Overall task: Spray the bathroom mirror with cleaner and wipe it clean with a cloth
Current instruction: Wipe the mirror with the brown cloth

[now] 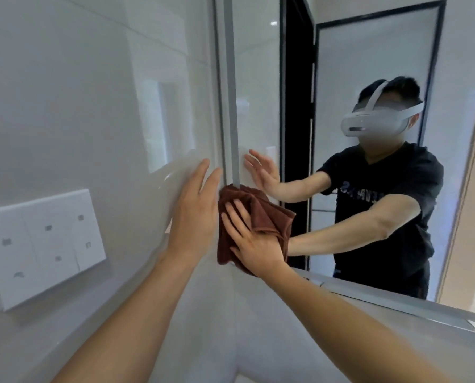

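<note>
Wiping step in hand: your right hand (254,244), palm flat, presses the bunched brown terry cloth (255,214) onto the frameless wall mirror (369,64) at its lower-left corner, left hand (195,208) empty, braced on white wall; next, likely sweep rightward.

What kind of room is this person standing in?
Most likely a bathroom. A big wall mirror in a metal frame meets glossy white wall tiles in a corner, with a white switch panel on the tiles. The right hand presses a brown cloth against the mirror.
</note>
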Demonstrator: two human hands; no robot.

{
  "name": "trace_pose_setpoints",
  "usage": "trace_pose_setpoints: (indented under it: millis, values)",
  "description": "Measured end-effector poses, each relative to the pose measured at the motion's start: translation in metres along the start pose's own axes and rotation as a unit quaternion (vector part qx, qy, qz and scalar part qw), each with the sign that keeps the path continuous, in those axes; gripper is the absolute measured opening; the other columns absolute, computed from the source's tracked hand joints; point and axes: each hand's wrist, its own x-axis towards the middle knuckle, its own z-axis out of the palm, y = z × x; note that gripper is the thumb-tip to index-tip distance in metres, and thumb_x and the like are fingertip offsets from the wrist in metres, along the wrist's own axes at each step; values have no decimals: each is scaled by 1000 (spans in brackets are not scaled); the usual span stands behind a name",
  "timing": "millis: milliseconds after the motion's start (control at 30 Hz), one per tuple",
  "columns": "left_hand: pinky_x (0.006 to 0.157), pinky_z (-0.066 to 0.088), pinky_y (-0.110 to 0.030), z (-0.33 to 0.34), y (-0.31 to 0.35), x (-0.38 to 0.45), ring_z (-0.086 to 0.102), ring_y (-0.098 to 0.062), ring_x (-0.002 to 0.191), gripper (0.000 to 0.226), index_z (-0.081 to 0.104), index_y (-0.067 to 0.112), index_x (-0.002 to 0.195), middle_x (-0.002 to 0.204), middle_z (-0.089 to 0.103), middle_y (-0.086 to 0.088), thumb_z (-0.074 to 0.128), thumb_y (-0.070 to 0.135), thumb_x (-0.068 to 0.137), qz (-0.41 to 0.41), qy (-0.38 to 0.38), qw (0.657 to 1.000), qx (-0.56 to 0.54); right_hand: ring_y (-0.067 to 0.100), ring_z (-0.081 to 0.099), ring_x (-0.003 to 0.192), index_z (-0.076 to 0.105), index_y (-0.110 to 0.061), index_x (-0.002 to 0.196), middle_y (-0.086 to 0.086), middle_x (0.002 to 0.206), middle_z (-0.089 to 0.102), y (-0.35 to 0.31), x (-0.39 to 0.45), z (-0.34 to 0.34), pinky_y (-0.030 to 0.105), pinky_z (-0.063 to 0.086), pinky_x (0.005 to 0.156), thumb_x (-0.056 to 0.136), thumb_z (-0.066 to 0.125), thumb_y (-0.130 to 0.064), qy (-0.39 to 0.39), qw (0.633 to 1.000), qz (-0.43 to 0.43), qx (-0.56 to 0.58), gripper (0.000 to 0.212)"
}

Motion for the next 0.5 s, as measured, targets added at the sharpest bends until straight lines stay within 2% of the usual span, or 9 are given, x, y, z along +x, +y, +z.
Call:
trace_pose_setpoints:
  millis: [133,267,367,500]
  values:
    - [111,41,-50,27,11,6,40,-36,140,47,51,7,142,153,40,-19,56,3,95,8,-8,1000,24,29,-8,153,18,-14,157,10,166,3,9,-32,12,51,11,123,88,60,-48,-58,996,-65,-19,87]
    - [115,34,-50,44,31,14,35,-34,143,49,45,11,145,156,36,-17,55,10,97,38,6,998,47,28,2,153,23,-19,155,7,166,10,40,-86,15,50,0,121,82,67,-51,-81,984,-137,-78,91]
    - [118,29,-48,51,53,18,31,-31,146,51,43,13,147,158,33,-14,55,11,97,40,15,998,41,26,7,153,25,-21,155,4,165,14,76,-124,-6,49,6,121,80,70,-52,-69,983,-141,-91,93]
    - [121,23,-47,57,94,15,26,-28,148,51,42,12,148,158,32,-13,54,12,98,76,30,997,17,25,3,153,22,-22,156,3,166,12,128,-180,-40,51,7,122,82,68,-52,-69,984,-139,-90,93]
